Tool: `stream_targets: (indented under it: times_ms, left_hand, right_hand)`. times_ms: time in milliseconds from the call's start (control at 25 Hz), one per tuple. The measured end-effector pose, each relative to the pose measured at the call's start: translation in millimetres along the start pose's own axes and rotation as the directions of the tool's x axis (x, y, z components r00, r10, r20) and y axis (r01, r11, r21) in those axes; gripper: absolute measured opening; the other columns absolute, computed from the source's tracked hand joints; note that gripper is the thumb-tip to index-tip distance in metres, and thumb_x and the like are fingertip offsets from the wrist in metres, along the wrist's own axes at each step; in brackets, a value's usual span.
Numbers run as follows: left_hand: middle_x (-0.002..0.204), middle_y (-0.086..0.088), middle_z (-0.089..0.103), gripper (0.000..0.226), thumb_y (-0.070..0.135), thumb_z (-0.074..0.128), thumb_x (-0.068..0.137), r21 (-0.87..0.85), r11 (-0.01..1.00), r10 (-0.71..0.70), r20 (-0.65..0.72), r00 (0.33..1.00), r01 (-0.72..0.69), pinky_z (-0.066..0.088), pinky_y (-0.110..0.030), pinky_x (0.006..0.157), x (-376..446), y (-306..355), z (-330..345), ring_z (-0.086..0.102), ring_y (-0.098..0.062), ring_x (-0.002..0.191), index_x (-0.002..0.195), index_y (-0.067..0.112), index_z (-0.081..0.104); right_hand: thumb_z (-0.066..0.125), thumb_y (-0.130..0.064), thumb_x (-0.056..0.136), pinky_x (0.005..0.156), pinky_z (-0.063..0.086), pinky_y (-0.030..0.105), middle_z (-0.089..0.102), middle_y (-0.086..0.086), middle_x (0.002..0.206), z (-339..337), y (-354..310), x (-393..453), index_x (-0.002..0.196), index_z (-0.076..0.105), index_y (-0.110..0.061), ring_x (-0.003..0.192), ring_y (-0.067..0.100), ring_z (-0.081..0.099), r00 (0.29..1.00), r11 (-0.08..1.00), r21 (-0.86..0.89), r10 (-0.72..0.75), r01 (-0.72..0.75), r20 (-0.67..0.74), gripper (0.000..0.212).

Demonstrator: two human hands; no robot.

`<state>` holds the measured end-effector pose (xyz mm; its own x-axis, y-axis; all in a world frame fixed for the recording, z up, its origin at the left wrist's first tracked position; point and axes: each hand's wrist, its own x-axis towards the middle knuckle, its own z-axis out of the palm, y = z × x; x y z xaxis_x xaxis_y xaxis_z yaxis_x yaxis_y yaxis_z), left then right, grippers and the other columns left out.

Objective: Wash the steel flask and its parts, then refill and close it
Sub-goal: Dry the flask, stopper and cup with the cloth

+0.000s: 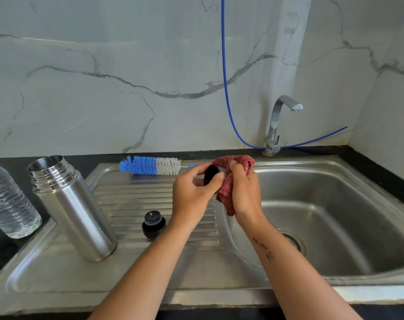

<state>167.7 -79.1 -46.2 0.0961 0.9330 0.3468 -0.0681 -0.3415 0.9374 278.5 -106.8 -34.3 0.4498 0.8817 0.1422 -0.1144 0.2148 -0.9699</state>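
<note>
Left hand: the left hand grips a small black cap, fingers curled over its rim, above the near-right end of the draining board.
Right hand: the right hand clutches a red cloth, thumb pressed into the folds; the cloth is bunched against the cap and hangs down below the hand.
Hands together: the two hands meet at the cap, just left of the basin's edge.
Flask: the steel flask stands open and upright on the left of the draining board, its threaded mouth uncovered.
Stopper: a black stopper sits on the ribbed board between the flask and the left forearm, apart from both.
Brush: a bottle brush with blue and white bristles lies along the far edge of the board, its handle end hidden behind the hands.
Water bottle: a clear plastic bottle stands at the far left on the dark tabletop, just beside the flask.
Sink: the steel sink has its basin on the right.
Tap: a chrome tap rises at the far edge, with a blue hose running down the marble wall behind it.
</note>
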Motion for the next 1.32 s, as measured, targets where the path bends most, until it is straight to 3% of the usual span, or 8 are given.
stream_targets:
  times_ms: [200,360,520,720,840,1080,1200,1320]
  left_hand:
    - [0.114,-0.002,0.076,0.048,0.032,0.083,0.077,-0.088,0.995,0.04,-0.022,0.999,-0.042,0.061,-0.036,0.084,0,-4,1,0.074,-0.019,0.101,0.123,0.024,0.07]
    - [0.117,-0.005,0.074,0.047,0.019,0.081,0.087,0.004,0.996,0.094,-0.022,0.995,-0.094,0.061,-0.041,0.091,2,-8,1,0.072,-0.015,0.108,0.131,0.018,0.065]
    - [0.111,0.005,0.076,0.043,0.017,0.082,0.086,0.044,0.998,0.057,-0.083,0.995,-0.053,0.06,-0.038,0.093,10,-10,-2,0.073,-0.01,0.104,0.127,0.018,0.069]
    - [0.101,0.006,0.079,0.027,0.01,0.08,0.087,-0.015,1.0,-0.026,0.044,0.999,0.026,0.059,-0.047,0.096,11,-11,-5,0.075,-0.016,0.098,0.106,0.03,0.076]
    - [0.108,0.001,0.079,0.04,0.014,0.08,0.079,-0.063,0.998,0.035,0.129,0.991,-0.027,0.059,-0.038,0.093,4,-9,-4,0.074,-0.017,0.101,0.117,0.023,0.073]
    - [0.115,-0.011,0.075,0.046,-0.001,0.079,0.084,-0.144,0.986,0.095,0.098,0.991,-0.081,0.06,-0.042,0.09,3,-8,-10,0.071,-0.025,0.111,0.127,0.014,0.069]
    - [0.112,-0.007,0.075,0.044,0.001,0.079,0.086,-0.091,0.992,0.084,0.016,0.996,-0.082,0.06,-0.038,0.09,6,-7,-13,0.072,-0.02,0.108,0.127,0.016,0.069]
    - [0.107,0.0,0.077,0.043,0.018,0.085,0.081,-0.062,0.997,0.038,-0.073,0.997,-0.042,0.061,-0.034,0.084,14,-12,-17,0.073,-0.018,0.102,0.121,0.024,0.071]
  right_hand:
    - [0.048,-0.031,0.103,0.054,0.059,0.037,0.057,0.023,0.088,2,-8,0,0.098,0.063,-0.005,0.072,0.032,0.065,0.947,0.854,0.409,0.301,-0.321,0.115,0.03]
    - [0.05,-0.026,0.104,0.058,0.06,0.038,0.053,0.022,0.097,4,-3,0,0.094,0.056,-0.008,0.087,0.037,0.061,0.943,0.823,0.462,0.308,-0.33,0.125,0.022]
    - [0.045,-0.023,0.106,0.066,0.056,0.044,0.053,0.019,0.065,9,9,-2,0.089,0.056,-0.001,0.061,0.032,0.053,0.998,0.979,0.191,0.064,-0.065,0.013,0.03]
    - [0.054,-0.022,0.091,0.08,0.053,0.024,0.072,-0.006,0.09,4,8,-1,0.099,0.07,-0.03,0.084,0.009,0.068,0.945,0.93,-0.168,-0.321,0.327,0.063,0.02]
    - [0.051,-0.011,0.1,0.053,0.047,0.027,0.057,0.004,0.053,-7,-5,2,0.099,0.075,-0.012,0.048,0.015,0.054,0.974,0.974,-0.048,-0.218,0.222,0.067,0.024]
    - [0.044,-0.026,0.105,0.058,0.058,0.041,0.051,0.004,0.047,0,-10,-4,0.069,0.075,-0.022,0.051,0.022,0.056,1.0,0.996,0.084,-0.019,0.019,-0.001,0.047]
    - [0.042,-0.03,0.107,0.056,0.052,0.04,0.055,0.012,0.045,8,-3,-11,0.048,0.057,-0.01,0.046,0.031,0.054,1.0,0.998,-0.059,-0.015,0.014,-0.01,0.064]
    - [0.047,-0.025,0.102,0.061,0.05,0.037,0.063,0.002,0.059,14,12,-15,0.075,0.059,-0.001,0.057,0.021,0.058,0.981,0.951,-0.25,-0.192,0.183,-0.014,0.038]
